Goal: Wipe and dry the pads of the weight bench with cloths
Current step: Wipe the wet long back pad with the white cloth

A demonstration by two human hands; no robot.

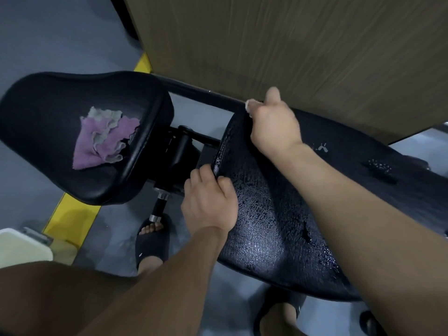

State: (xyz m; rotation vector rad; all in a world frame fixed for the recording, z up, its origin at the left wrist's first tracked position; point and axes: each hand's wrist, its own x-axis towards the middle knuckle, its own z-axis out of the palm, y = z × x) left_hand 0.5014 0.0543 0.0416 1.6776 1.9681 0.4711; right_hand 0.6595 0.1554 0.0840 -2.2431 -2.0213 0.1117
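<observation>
The black back pad [271,214] of the weight bench runs from the centre to the right, its textured surface wet and shiny. My left hand [211,202] grips the pad's near corner at its left end. My right hand [274,124] grips the pad's far edge, and a small pale cloth [249,105] shows at its fingertips. The black seat pad [43,146] lies to the left. A crumpled purple and grey cloth [104,137] rests on it, touched by neither hand.
A wood-grain wall panel [291,49] stands right behind the bench. The black hinge frame [179,151] and an adjustment pin [160,204] sit between the pads. My foot in a black slipper [152,241] is below. Yellow floor tape [70,219] and a white object [21,246] are at left.
</observation>
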